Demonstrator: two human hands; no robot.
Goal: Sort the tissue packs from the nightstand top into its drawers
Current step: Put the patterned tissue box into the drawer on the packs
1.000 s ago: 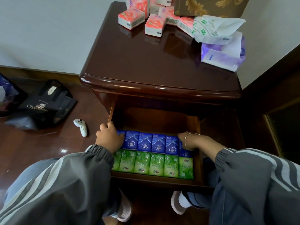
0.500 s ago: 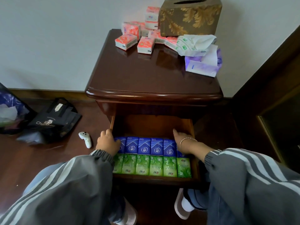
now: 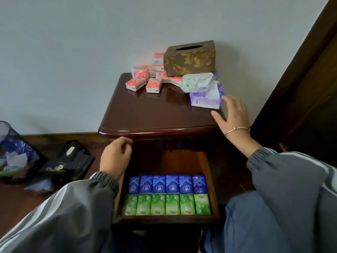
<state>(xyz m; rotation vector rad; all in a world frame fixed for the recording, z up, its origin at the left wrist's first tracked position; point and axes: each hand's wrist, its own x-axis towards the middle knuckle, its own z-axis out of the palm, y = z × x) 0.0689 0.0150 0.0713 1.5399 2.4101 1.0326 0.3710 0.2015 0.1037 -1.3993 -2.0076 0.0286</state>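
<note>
A gold-patterned tissue box (image 3: 189,60) sits by the wall (image 3: 91,52), a black bag (image 3: 65,167) on the floor (image 3: 14,201)

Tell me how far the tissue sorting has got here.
Done: blue packs and green packs fill two rows in the open drawer. In hand: nothing; the right hand hovers open above the nightstand top, the left hand is curled and empty. Left: red packs near the tissue box.

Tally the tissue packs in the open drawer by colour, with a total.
Blue packs: 6
Green packs: 6
Total in the drawer: 12
</note>
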